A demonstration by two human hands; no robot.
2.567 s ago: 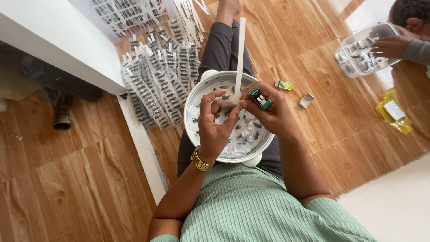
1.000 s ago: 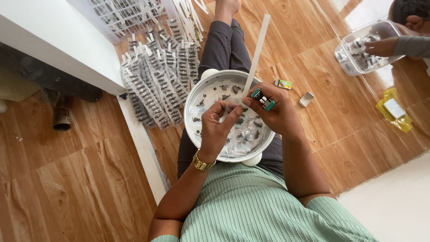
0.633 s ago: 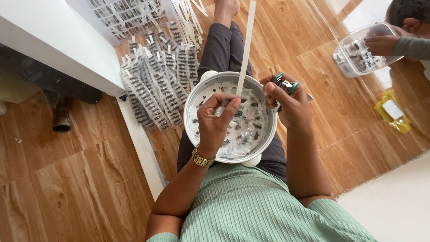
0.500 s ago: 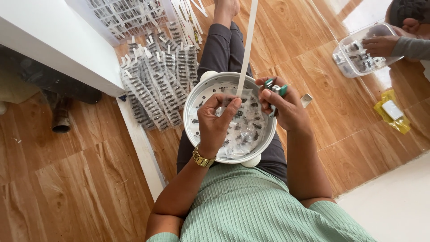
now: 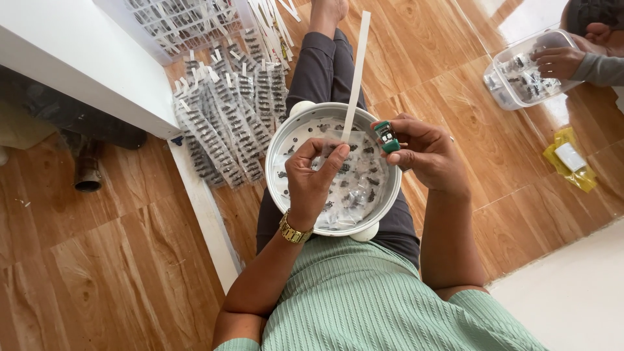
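Note:
A white round bowl (image 5: 281,146) rests on my lap, holding several small dark parts. Over the bowl, my left hand (image 5: 312,179) pinches the lower end of a clear plastic strip packet (image 5: 344,140) joined to a long white strip (image 5: 356,71) that points away from me. My right hand (image 5: 426,153) is at the bowl's right rim, gripping a small green tool (image 5: 387,136) close to the packet.
Rows of filled strip packets (image 5: 227,114) lie on the wooden floor at my left, below a white tray (image 5: 175,23) of more. A white ledge (image 5: 71,55) runs along the left. Another person's hand (image 5: 559,62) reaches into a clear tub (image 5: 504,84); a yellow packet (image 5: 572,159) lies nearby.
My right hand swung out to the right with the green tool, then came back beside the packet. The long white strip tilted from right-leaning to nearly straight.

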